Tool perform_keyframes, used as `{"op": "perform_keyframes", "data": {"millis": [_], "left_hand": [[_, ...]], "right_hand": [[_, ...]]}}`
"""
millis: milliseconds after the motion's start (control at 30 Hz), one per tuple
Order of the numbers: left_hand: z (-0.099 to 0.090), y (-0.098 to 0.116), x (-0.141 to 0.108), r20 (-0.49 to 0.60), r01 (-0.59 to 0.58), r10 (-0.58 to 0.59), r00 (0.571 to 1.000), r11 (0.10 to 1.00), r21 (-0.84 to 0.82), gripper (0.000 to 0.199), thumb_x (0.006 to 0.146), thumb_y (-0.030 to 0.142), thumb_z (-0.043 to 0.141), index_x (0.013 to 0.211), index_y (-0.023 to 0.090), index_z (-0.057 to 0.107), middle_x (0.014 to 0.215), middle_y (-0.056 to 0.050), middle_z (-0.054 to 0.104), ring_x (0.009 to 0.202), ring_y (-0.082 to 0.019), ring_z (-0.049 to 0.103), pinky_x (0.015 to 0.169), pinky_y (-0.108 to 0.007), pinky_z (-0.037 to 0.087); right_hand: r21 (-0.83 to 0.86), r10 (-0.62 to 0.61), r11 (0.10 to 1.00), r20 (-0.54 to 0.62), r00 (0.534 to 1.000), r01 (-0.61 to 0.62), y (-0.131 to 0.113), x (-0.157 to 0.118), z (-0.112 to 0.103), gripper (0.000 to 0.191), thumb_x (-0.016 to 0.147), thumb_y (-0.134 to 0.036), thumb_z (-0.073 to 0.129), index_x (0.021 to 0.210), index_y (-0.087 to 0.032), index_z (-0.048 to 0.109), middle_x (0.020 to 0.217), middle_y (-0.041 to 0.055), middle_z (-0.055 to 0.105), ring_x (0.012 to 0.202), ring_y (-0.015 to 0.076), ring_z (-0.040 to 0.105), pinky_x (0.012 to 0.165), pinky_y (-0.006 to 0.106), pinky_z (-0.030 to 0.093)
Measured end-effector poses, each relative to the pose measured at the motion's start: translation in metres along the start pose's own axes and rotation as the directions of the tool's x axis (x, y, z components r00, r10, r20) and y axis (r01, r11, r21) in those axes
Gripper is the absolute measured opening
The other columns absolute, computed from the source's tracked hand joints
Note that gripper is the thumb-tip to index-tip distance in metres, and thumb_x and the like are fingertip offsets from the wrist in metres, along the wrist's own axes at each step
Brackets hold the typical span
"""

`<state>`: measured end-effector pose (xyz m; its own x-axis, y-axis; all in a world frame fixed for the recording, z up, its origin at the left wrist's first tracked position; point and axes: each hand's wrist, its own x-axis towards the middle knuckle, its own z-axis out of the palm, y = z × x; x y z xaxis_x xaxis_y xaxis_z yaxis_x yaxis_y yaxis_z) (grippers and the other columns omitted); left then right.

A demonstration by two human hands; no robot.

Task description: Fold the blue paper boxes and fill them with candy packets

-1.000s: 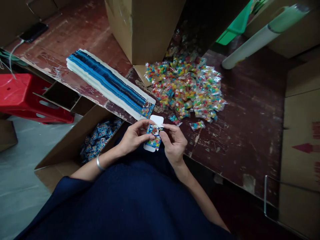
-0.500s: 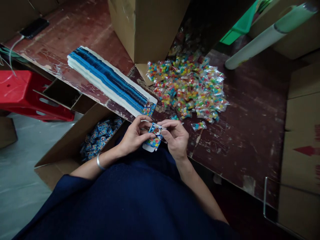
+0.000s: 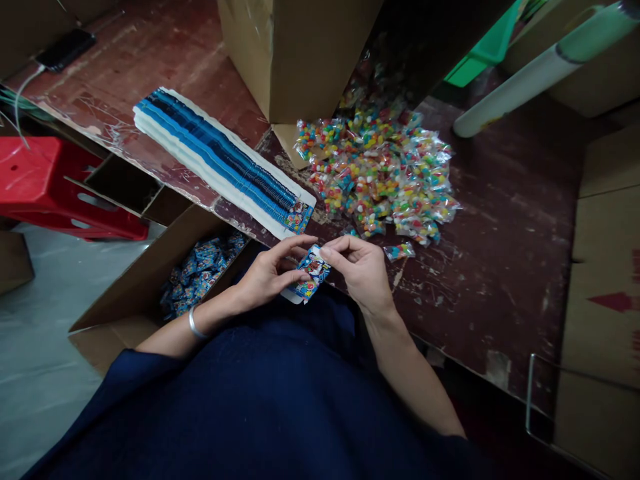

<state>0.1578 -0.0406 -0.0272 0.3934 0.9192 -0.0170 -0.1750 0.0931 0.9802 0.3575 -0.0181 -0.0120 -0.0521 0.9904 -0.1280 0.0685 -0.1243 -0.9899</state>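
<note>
A small blue printed candy box (image 3: 311, 272) is held between my hands just off the table's front edge. My left hand (image 3: 273, 272) grips its left side, thumb across the printed face. At the top end, the thumb and fingers of my right hand (image 3: 357, 267) pinch its edge. A pale flap sticks out at the lower end of the box. Beyond my left hand lies a long row of overlapping flat cartons (image 3: 225, 163), blue and white. A heap of clear packets of colourful candies (image 3: 380, 180) lies past my right hand, with one packet (image 3: 399, 251) apart from it.
An open cardboard box (image 3: 115, 327) below the table edge at left contains several small printed boxes (image 3: 203, 270). A red stool (image 3: 45, 187) stands farther left. A tall carton (image 3: 300, 60), a white pole (image 3: 515, 93) and a green bin (image 3: 483, 57) are at the back.
My right hand has shifted slightly right and turned at the box's top end. The candy box has tilted clockwise, and my left hand has kept its hold.
</note>
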Motion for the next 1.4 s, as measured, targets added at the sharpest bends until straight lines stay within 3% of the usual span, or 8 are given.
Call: {"op": "perform_keyframes", "data": {"millis": [333, 500, 667, 767, 900, 1000, 1167, 1400], "left_hand": [[0.005, 0.002, 0.001, -0.068, 0.11, -0.116, 0.991, 0.99, -0.087, 0.047, 0.082, 0.027, 0.083, 0.127, 0.02, 0.07, 0.107, -0.005, 0.072, 0.086, -0.014, 0.069, 0.077, -0.025, 0.06], [0.01, -0.007, -0.002, -0.09, 0.195, -0.21, 0.974, 0.969, -0.154, 0.041, 0.077, 0.033, 0.087, 0.107, 0.017, 0.063, 0.099, -0.002, 0.064, 0.081, -0.012, 0.065, 0.075, -0.025, 0.057], [-0.015, -0.006, -0.003, 0.096, 0.308, -0.321, 0.942, 0.942, 0.13, 0.039, 0.08, 0.035, 0.082, 0.091, 0.018, 0.048, 0.086, 0.002, 0.056, 0.076, -0.011, 0.057, 0.069, -0.024, 0.05], [-0.04, 0.009, -0.001, 0.271, 0.237, -0.398, 0.876, 0.846, 0.477, 0.045, 0.083, 0.027, 0.076, 0.121, 0.018, 0.055, 0.1, -0.003, 0.064, 0.08, -0.015, 0.061, 0.073, -0.027, 0.05], [-0.061, 0.023, 0.001, 0.496, 0.074, -0.487, 0.719, 0.763, 0.642, 0.046, 0.084, 0.024, 0.072, 0.129, 0.019, 0.064, 0.116, -0.01, 0.073, 0.094, -0.021, 0.07, 0.085, -0.033, 0.053], [-0.058, 0.02, 0.005, 0.46, 0.117, -0.419, 0.783, 0.826, 0.551, 0.028, 0.092, 0.029, 0.066, 0.117, 0.017, 0.07, 0.105, -0.009, 0.078, 0.087, -0.02, 0.072, 0.079, -0.031, 0.055], [-0.031, 0.007, 0.014, 0.218, 0.206, -0.328, 0.919, 0.872, 0.444, 0.029, 0.093, 0.032, 0.067, 0.114, 0.013, 0.068, 0.096, -0.008, 0.077, 0.079, -0.018, 0.072, 0.072, -0.029, 0.055], [-0.012, 0.009, 0.017, 0.172, 0.136, -0.245, 0.954, 0.867, 0.479, 0.023, 0.091, 0.028, 0.071, 0.109, 0.015, 0.07, 0.091, -0.005, 0.074, 0.08, -0.017, 0.068, 0.075, -0.028, 0.052]], "right_hand": [[-0.136, -0.242, 0.96, 0.029, 0.97, 0.244, 0.003, -0.018, 0.002, 0.021, 0.093, -0.037, 0.074, 0.077, -0.023, 0.073, 0.094, 0.0045, 0.076, 0.087, 0.0196, 0.071, 0.079, 0.034, 0.058], [-0.25, -0.249, 0.929, 0.131, 0.96, 0.275, 0.017, -0.02, -0.023, 0.02, 0.096, -0.043, 0.07, 0.1, -0.025, 0.076, 0.112, 0.0079, 0.076, 0.1, 0.023, 0.073, 0.078, 0.036, 0.063], [-0.808, -0.391, 0.554, -0.043, 0.919, 0.198, 0.038, -0.003, -0.059, 0.029, 0.091, -0.042, 0.076, 0.112, -0.023, 0.071, 0.114, 0.0125, 0.076, 0.109, 0.0319, 0.067, 0.081, 0.044, 0.061], [-0.921, -0.398, 0.35, 0.02, 0.917, 0.172, 0.049, 0.006, -0.064, 0.023, 0.091, -0.033, 0.074, 0.11, -0.021, 0.07, 0.104, 0.0128, 0.077, 0.105, 0.0323, 0.068, 0.085, 0.043, 0.058], [-0.927, -0.469, 0.305, 0.053, 0.882, 0.218, 0.053, 0.01, -0.062, 0.016, 0.094, -0.017, 0.058, 0.102, -0.021, 0.071, 0.093, 0.0106, 0.077, 0.096, 0.029, 0.068, 0.082, 0.039, 0.055], [-0.841, -0.544, 0.453, 0.0, 0.839, 0.294, 0.045, 0.006, -0.058, 0.019, 0.094, -0.015, 0.055, 0.096, -0.022, 0.072, 0.092, 0.0077, 0.077, 0.09, 0.0264, 0.069, 0.085, 0.04, 0.055], [-0.57, -0.362, 0.762, 0.017, 0.932, 0.306, 0.012, -0.008, -0.047, 0.012, 0.095, -0.027, 0.065, 0.105, -0.024, 0.07, 0.094, 0.0029, 0.075, 0.078, 0.0193, 0.071, 0.074, 0.033, 0.057], [-0.711, -0.357, 0.56, 0.256, 0.898, 0.425, -0.019, -0.011, -0.037, 0.008, 0.093, -0.02, 0.065, 0.086, -0.023, 0.066, 0.079, 0.0026, 0.068, 0.073, 0.0194, 0.064, 0.07, 0.033, 0.051]]}}
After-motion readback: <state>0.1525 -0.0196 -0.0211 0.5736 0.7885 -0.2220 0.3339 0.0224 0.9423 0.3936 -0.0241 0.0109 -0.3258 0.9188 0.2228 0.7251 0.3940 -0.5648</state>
